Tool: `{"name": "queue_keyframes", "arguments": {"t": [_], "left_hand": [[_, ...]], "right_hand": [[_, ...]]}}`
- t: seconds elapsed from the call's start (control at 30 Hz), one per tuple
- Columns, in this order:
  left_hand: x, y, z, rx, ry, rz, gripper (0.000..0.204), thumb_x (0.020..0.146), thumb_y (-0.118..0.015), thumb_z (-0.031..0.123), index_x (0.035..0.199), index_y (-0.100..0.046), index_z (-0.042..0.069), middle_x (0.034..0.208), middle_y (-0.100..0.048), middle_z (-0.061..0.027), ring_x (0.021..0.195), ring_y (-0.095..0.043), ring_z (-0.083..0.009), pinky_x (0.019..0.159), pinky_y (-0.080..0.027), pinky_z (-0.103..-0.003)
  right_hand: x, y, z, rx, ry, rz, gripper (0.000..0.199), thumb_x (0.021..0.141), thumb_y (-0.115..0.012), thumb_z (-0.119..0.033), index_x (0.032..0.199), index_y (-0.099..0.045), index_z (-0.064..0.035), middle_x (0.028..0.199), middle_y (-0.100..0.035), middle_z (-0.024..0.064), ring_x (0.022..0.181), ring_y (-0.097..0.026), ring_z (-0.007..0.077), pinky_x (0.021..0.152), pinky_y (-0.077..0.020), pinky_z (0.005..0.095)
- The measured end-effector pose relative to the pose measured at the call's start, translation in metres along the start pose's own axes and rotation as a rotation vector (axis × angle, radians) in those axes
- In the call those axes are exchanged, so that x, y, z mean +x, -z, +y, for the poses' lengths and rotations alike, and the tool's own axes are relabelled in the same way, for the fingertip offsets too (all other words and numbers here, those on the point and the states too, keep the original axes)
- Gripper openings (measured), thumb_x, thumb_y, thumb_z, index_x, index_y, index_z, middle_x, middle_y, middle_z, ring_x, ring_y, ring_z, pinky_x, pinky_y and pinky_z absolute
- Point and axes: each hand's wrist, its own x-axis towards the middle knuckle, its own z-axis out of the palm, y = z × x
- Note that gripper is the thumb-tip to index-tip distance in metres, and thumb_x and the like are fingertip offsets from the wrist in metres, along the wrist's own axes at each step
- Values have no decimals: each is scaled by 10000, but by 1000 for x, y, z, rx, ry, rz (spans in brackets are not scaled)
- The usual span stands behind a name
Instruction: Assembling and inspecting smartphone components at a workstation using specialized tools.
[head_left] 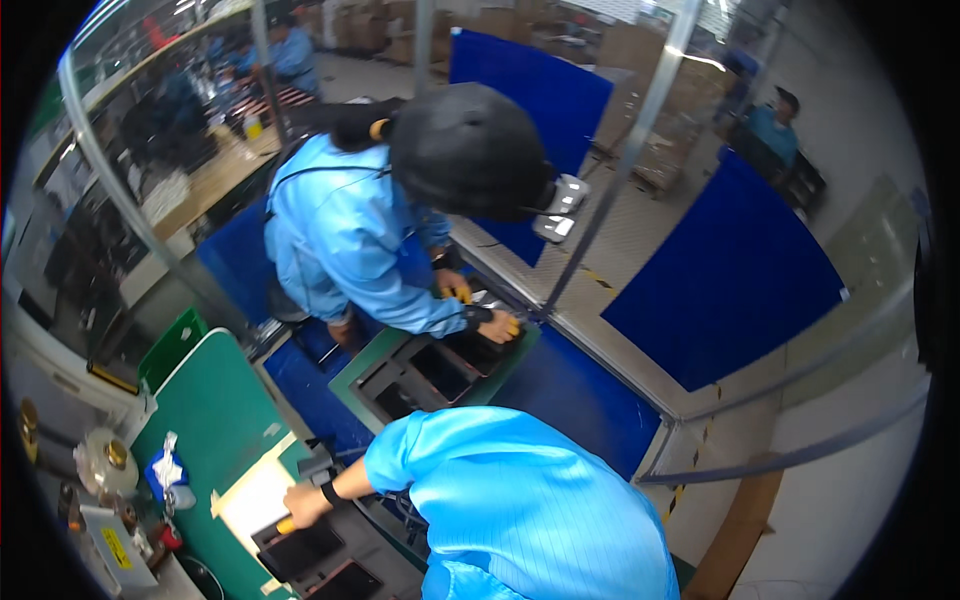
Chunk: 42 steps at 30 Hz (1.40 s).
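My left hand (306,506), with a dark band at its wrist and a yellow cover on a fingertip, reaches from a blue sleeve to the tray's upper edge. Its fingers look curled together; what they grip, if anything, is too small to make out. Below them a dark flat panel (303,548) lies in a black tray (385,567). A second dark panel (346,582) sits beside it in the same tray. Next to the fingers, a white sheet (258,497) with tan tape edges lies on the green bench mat (213,400). My right hand is out of view.
Across from me, a co-worker in blue (345,235) bends over another black tray (400,375) of dark panels. A blue-and-white packet (168,470) and a clear jar (105,463) stand at the left. Metal frame posts (625,150) and blue boards (725,275) enclose the right.
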Motion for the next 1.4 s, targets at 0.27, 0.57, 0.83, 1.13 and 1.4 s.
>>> {"name": "queue_keyframes", "arguments": {"t": [0.27, 0.57, 0.83, 1.13, 1.4], "left_hand": [[-1, 8, -10, 14, -7, -58, 297, 647, -520, -12, 943, -519, 0, 894, -506, -120, 836, -473, -223, 756, -406, -334], [-15, 42, -19, -24, -23, 2, 290, 656, -515, -4, 946, -523, 5, 886, -512, -115, 825, -478, -219, 747, -410, -334], [-18, 47, -24, -5, -22, -7, 285, 664, -511, 3, 948, -526, 9, 879, -518, -111, 814, -483, -216, 738, -413, -333], [-18, 33, -28, 59, -20, -103, 279, 673, -506, 11, 951, -530, 13, 872, -524, -105, 802, -488, -212, 729, -416, -332], [-14, 34, -33, 72, -12, -141, 274, 682, -501, 18, 953, -534, 18, 865, -530, -101, 792, -493, -208, 720, -419, -332]], "right_hand": [[-84, -22, 4, 48, -68, 27, 610, 731, -556, -504, 764, -561, 105, 921, -505, 278, 890, -505, 377, 748, -415, 409], [-117, -95, -13, 7, 133, -173, 595, 761, -550, -456, 765, -521, 138, 881, -469, 288, 839, -482, 391, 705, -419, 437], [-163, -166, -15, -85, 248, -321, 330, 694, -604, -160, 751, -484, 142, 959, -404, 319, 719, -523, 408, 593, -450, 460], [-150, -212, 23, -156, 226, -394, 242, 661, -570, -122, 715, -543, 112, 865, -515, 284, 587, -556, 380, 540, -444, 438], [-132, -198, 32, -166, 201, -432, 241, 661, -571, -134, 708, -550, 102, 840, -526, 273, 584, -558, 371, 538, -444, 434]]}}
